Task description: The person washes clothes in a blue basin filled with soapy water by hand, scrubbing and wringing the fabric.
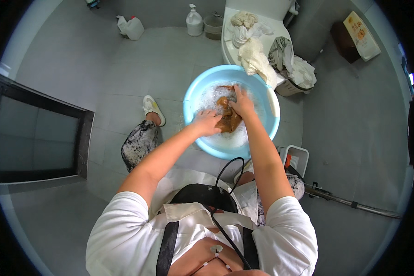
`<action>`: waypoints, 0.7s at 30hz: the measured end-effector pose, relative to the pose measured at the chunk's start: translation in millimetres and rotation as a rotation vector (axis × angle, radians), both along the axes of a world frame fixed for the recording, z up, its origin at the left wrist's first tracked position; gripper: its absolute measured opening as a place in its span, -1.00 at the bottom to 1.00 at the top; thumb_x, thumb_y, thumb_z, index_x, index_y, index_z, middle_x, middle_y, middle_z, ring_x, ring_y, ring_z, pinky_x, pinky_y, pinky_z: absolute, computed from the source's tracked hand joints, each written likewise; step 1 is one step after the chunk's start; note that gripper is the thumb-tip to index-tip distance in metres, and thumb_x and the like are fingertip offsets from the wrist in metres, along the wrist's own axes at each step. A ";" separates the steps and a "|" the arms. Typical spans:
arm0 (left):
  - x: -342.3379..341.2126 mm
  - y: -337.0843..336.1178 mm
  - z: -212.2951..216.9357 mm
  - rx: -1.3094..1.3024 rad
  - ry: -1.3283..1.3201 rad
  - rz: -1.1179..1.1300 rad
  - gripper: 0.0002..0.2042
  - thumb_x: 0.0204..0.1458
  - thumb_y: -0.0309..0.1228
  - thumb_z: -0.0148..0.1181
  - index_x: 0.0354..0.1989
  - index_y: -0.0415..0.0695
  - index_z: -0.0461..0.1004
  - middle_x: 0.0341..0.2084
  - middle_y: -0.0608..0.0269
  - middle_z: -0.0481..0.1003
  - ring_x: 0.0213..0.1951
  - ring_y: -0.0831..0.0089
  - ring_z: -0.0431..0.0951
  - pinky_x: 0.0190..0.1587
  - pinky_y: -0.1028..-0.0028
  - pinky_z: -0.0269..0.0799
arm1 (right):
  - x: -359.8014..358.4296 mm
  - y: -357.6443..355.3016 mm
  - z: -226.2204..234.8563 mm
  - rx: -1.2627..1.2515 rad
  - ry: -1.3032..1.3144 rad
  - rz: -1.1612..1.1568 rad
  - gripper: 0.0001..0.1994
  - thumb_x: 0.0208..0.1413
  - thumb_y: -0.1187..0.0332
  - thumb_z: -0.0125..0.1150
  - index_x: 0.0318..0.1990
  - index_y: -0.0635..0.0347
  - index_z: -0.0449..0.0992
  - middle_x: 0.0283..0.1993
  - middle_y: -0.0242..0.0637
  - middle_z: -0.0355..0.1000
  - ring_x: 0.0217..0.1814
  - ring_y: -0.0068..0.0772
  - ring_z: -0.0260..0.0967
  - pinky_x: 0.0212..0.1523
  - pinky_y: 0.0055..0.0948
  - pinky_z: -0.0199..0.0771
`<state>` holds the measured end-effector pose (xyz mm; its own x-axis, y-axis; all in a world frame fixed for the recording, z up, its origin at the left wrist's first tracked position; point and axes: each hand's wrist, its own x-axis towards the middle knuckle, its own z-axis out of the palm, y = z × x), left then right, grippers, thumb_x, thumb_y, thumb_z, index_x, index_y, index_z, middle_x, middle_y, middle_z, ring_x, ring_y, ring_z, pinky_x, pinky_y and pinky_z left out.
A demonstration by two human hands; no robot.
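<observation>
A wet brown cloth lies bunched in sudsy water inside a round light-blue basin. My left hand is closed on the cloth's near left side, with its fingertips partly hidden against the fabric and foam. On the other side, my right hand grips the cloth's right part, the thumb toward the middle and the fingers pointing to the far side. Part of the cloth is under the suds. A cream knitted garment hangs down to the basin's far right rim.
Beyond the basin stands a white toilet with clothes on its lid. A laundry basket holds more clothes to the right. A white pump bottle, a small bucket and a white jug stand along the far wall.
</observation>
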<state>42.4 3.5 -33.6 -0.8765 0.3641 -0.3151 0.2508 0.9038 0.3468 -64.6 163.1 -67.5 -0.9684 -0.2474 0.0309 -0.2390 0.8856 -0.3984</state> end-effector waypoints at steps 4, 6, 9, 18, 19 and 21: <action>1.3 1.6 -14.4 0.176 0.208 0.149 -0.57 -0.01 -0.30 -0.05 0.05 -0.20 0.21 0.08 -0.02 0.14 0.13 0.11 0.11 0.13 0.25 0.05 | 8.5 -7.2 5.0 0.029 -0.319 -0.081 -0.37 -0.20 0.22 0.18 0.12 0.05 0.15 0.00 -0.01 0.27 0.00 -0.05 0.26 0.01 -0.22 0.24; -1.8 2.3 -23.4 0.302 0.236 0.272 -0.57 -0.02 -0.32 -0.03 0.04 -0.22 0.21 0.07 -0.05 0.15 0.10 0.07 0.15 0.12 0.26 0.07 | 6.4 0.3 -15.1 0.014 -0.375 -0.063 -0.38 -0.22 0.20 0.21 0.08 0.11 0.21 -0.01 0.01 0.28 -0.01 -0.03 0.27 0.00 -0.24 0.25; -11.8 4.9 -32.8 0.401 0.196 0.384 -0.56 -0.04 -0.34 -0.02 0.05 -0.24 0.19 0.05 -0.09 0.17 0.07 0.03 0.18 0.11 0.28 0.09 | 1.8 18.1 -41.5 -0.055 -0.476 0.022 -0.44 -0.21 0.17 0.22 0.02 0.15 0.29 -0.10 -0.05 0.35 -0.08 -0.14 0.31 -0.07 -0.33 0.29; -16.2 3.4 -24.0 0.447 0.133 0.445 -0.42 -0.09 -0.40 0.04 0.15 -0.20 0.02 0.12 -0.04 0.07 0.13 0.07 0.10 0.14 0.30 0.06 | 51.6 52.4 79.4 -1.102 -0.930 -0.048 -0.87 0.05 0.21 0.04 -0.39 -0.07 0.24 -0.22 -0.49 0.27 -0.12 -0.55 0.19 -0.14 -0.42 0.18; -15.9 4.6 -20.9 0.458 0.179 0.432 -0.41 -0.12 -0.42 0.06 0.15 -0.19 0.04 0.12 -0.03 0.06 0.14 0.07 0.09 0.15 0.30 0.05 | 55.9 56.1 82.9 -1.238 -0.943 -0.042 -0.88 0.05 0.22 0.02 -0.36 -0.07 0.24 -0.23 -0.52 0.25 -0.13 -0.55 0.19 -0.13 -0.38 0.17; -15.8 8.4 -14.1 0.478 0.267 0.410 -0.39 -0.16 -0.45 0.10 0.14 -0.17 0.06 0.12 -0.02 0.05 0.15 0.06 0.06 0.16 0.30 0.02 | 60.4 63.8 81.6 -1.361 -0.935 -0.037 -0.87 0.06 0.21 -0.01 -0.34 -0.04 0.22 -0.20 -0.48 0.23 -0.10 -0.49 0.19 -0.01 -0.29 0.13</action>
<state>26.7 11.9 -47.7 -0.9985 0.0314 0.0443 0.0535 0.7068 0.7054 -4.3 226.8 14.2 -0.7793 -0.5066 -0.3688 0.5275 -0.2126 -0.8225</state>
